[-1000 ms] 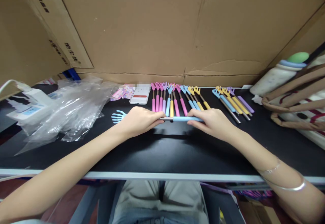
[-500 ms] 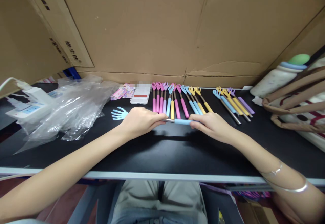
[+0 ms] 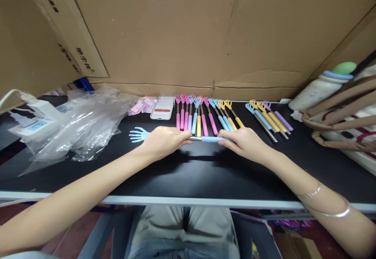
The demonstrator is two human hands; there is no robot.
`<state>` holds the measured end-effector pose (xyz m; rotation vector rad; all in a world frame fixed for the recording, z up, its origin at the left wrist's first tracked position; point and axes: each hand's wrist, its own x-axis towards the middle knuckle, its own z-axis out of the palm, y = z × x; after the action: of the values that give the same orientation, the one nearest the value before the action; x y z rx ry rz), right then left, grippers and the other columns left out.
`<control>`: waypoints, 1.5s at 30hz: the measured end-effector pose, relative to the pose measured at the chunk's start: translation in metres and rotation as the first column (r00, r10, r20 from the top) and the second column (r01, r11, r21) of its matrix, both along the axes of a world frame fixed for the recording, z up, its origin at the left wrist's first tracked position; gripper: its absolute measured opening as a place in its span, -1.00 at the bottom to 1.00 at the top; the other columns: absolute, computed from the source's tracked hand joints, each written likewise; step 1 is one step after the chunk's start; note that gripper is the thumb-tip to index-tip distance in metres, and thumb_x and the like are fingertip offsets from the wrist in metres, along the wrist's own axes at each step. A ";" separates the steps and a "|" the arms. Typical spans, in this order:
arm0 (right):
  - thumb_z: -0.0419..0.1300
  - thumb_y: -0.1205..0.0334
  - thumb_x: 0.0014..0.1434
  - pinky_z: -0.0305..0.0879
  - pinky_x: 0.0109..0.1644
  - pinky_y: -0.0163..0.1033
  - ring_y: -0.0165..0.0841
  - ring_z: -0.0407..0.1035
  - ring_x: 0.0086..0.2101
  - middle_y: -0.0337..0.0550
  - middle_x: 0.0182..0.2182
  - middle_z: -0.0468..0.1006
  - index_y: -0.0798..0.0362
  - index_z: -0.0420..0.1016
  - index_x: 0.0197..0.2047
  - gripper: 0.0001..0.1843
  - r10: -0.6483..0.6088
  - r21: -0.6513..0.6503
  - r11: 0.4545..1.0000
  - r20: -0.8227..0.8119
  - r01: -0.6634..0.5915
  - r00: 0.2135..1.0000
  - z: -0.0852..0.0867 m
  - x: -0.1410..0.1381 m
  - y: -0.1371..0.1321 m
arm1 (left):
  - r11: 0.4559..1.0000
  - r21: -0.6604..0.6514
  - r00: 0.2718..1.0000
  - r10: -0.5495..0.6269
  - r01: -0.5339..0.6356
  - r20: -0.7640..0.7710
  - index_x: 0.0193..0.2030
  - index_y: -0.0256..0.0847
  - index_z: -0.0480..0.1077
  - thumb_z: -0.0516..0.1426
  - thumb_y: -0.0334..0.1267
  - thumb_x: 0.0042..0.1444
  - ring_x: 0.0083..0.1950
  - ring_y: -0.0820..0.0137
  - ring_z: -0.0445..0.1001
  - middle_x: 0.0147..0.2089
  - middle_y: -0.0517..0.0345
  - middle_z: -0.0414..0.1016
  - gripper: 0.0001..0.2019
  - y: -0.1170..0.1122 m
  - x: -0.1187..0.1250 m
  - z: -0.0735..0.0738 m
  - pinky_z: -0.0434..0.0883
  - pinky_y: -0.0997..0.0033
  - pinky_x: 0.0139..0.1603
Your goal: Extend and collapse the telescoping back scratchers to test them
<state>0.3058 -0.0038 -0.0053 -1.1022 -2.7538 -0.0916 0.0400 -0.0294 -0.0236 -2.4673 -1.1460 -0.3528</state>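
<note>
Both hands hold one light-blue back scratcher (image 3: 212,139) level above the black table. My left hand (image 3: 166,141) is closed round its metal rod; the hand-shaped blue head sticks out to the left of my fist. My right hand (image 3: 245,143) grips the far end of the blue sleeve. A short length of bare metal shows between the hands. Just behind them lies a row of back scratchers (image 3: 211,123) in pink, purple, blue and yellow, heads away from me. To the right is a second group of back scratchers (image 3: 266,120), some with metal rod ends pointing towards me.
Clear plastic bags (image 3: 85,122) lie on the left beside a white power strip (image 3: 35,126). A phone (image 3: 162,108) and pink cards (image 3: 141,106) are at the back. A bottle (image 3: 320,87) and a fabric bag (image 3: 346,122) stand right. Cardboard (image 3: 176,32) walls the back.
Almost nothing differs. Both hands and the back scratcher stay in nearly the same place, and my right forearm has shifted slightly to the left.
</note>
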 end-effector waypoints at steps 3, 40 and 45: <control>-0.24 -0.09 0.30 -0.03 -0.48 -0.33 -0.39 0.25 -0.61 -0.22 -0.68 0.36 0.02 0.46 -0.29 -0.46 0.018 0.134 0.991 0.039 -0.023 0.999 -0.002 0.002 0.000 | 0.993 -0.120 0.998 0.015 -0.008 0.057 -0.26 -0.13 0.37 -0.07 -0.05 0.29 -0.44 0.46 0.45 -0.40 0.19 0.52 -0.70 0.000 0.000 0.000 0.04 0.50 -0.54; -0.05 -0.07 0.27 0.10 -0.53 -0.38 -0.51 0.21 -0.62 -0.33 -0.55 0.33 0.06 0.29 -0.14 -0.64 -0.030 -0.553 0.811 -0.361 -0.188 0.932 -0.010 -0.006 0.002 | 0.960 0.261 0.992 -0.117 0.099 0.053 -0.18 0.00 0.46 -0.02 -0.12 0.28 -0.54 0.52 0.39 -0.51 0.32 0.51 -0.78 0.005 -0.006 -0.003 0.03 0.46 -0.51; -0.10 -0.13 0.28 -0.15 -0.72 -0.41 -0.58 -0.07 -0.77 -0.50 -0.69 0.04 0.09 0.22 -0.13 -0.57 -0.121 -0.866 0.390 -0.383 -0.311 0.916 -0.003 -0.002 -0.001 | 0.897 0.391 0.978 -0.207 0.206 -0.039 -0.14 -0.07 0.44 -0.01 -0.17 0.29 -0.56 0.53 0.30 -0.59 0.33 0.39 -0.79 -0.002 -0.001 0.003 0.01 0.42 -0.52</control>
<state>0.3042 -0.0051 -0.0088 -0.9109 -2.3447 1.7058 0.0388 -0.0318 -0.0210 -2.2279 -0.7247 -0.5877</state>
